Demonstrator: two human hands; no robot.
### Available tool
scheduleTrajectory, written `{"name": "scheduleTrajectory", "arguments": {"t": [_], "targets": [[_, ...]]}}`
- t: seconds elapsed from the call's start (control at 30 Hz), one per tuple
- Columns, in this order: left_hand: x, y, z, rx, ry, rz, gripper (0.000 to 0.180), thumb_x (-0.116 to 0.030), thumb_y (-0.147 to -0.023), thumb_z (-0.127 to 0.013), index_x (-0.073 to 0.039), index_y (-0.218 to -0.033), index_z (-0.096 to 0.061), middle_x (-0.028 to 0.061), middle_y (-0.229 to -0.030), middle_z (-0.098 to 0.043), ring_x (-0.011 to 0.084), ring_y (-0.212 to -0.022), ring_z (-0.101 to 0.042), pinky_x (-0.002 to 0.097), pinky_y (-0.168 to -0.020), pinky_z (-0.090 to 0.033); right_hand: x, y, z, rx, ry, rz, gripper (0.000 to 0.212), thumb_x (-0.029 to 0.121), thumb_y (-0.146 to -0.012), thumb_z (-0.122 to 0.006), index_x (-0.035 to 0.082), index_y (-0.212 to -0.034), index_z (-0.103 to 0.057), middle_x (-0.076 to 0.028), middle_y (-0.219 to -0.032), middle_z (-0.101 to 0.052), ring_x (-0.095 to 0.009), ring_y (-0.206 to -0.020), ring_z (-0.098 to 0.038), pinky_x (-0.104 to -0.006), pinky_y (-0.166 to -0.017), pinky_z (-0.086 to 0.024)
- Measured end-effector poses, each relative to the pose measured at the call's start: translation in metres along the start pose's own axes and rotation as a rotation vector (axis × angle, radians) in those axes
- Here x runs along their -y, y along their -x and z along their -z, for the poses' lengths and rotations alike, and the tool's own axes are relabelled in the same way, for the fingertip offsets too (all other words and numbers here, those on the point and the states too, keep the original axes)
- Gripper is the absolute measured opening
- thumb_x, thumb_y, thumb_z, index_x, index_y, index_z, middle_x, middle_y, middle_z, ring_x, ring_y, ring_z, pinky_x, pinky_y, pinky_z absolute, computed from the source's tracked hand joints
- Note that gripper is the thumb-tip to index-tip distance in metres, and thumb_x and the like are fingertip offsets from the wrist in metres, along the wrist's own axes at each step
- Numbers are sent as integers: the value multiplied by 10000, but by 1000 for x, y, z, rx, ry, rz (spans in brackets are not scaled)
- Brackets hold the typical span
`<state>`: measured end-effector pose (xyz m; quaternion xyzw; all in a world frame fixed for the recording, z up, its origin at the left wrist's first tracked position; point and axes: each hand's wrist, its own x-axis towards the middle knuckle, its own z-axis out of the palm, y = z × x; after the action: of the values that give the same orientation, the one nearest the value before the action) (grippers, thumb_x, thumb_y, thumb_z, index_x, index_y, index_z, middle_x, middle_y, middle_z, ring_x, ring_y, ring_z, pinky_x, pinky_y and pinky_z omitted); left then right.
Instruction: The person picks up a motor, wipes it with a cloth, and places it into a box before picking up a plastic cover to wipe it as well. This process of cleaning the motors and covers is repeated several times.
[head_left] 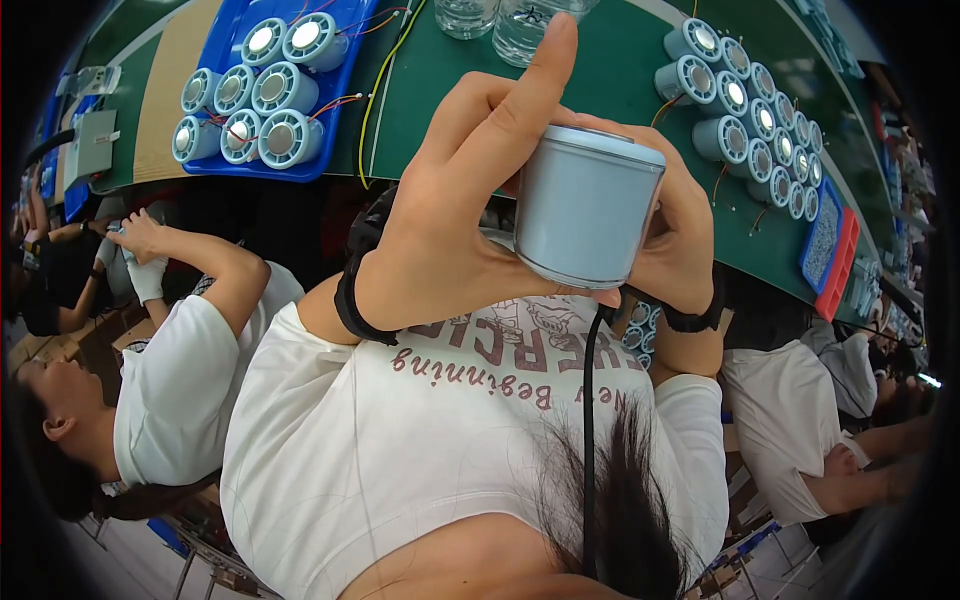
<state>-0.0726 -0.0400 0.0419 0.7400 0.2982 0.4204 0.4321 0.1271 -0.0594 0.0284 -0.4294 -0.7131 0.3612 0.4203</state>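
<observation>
A light blue cylindrical housing point(585, 205) with a smooth side wall is raised in front of my chest, close to the camera. My left hand point(430, 220) grips its left side, thumb low and one finger stretched upward past the rim. From the other side my right hand point(685, 225) is closed round it, its fingers partly hidden behind the wall. What is inside the housing cannot be seen. Similar blue round units point(285, 90) with silver centres and thin wires stand in a blue tray point(225, 40) at the left.
More such units point(733, 92) stand in rows on the green table point(420, 60) at the right, beside a blue tray of small parts point(822, 235) and a red bin point(848, 255). Clear containers point(520, 30) stand at the back. Co-workers sit left point(180, 400) and right point(790, 420).
</observation>
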Motion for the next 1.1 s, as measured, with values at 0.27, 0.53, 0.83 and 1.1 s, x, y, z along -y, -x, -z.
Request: {"name": "scheduleTrajectory", "arguments": {"t": [0.27,0.53,0.83,1.1], "targets": [[-3,-4,5,20,-225,-180,1363,-300,-445,-962,32,-1503,-170,108,-1140,-521,169,-1032,-546,239,-805,-492,-4,0,-6,16,-67,-9,653,79,-618,-829,16,-1226,-602,-124,-1190,-633,-232,-1020,-611,-312,-842,-507],[1,-3,-10,-159,179,-68,1338,-259,-455,-973,35,-1490,-178,157,-1213,-522,215,-1084,-567,295,-873,-487,-7,2,-3,-9,-40,52,606,66,-628,-819,10,-1196,-616,-134,-1157,-631,-244,-990,-623,-315,-827,-512],[28,-2,-11,-235,117,-329,930,-263,-502,-956,-43,-1286,-508,84,-1152,-557,162,-948,-540,239,-674,-457,-2,2,4,4,75,89,507,-27,-693,-739,26,-1189,-644,-147,-1125,-604,-243,-937,-628,-307,-802,-507],[27,-2,-9,-237,84,-299,860,-249,-489,-954,-43,-1235,-577,80,-1126,-566,171,-953,-547,253,-683,-469,33,2,23,-208,359,296,348,20,-715,-721,-5,-1062,-699,-126,-1062,-586,-238,-913,-603,-294,-781,-483]]}}
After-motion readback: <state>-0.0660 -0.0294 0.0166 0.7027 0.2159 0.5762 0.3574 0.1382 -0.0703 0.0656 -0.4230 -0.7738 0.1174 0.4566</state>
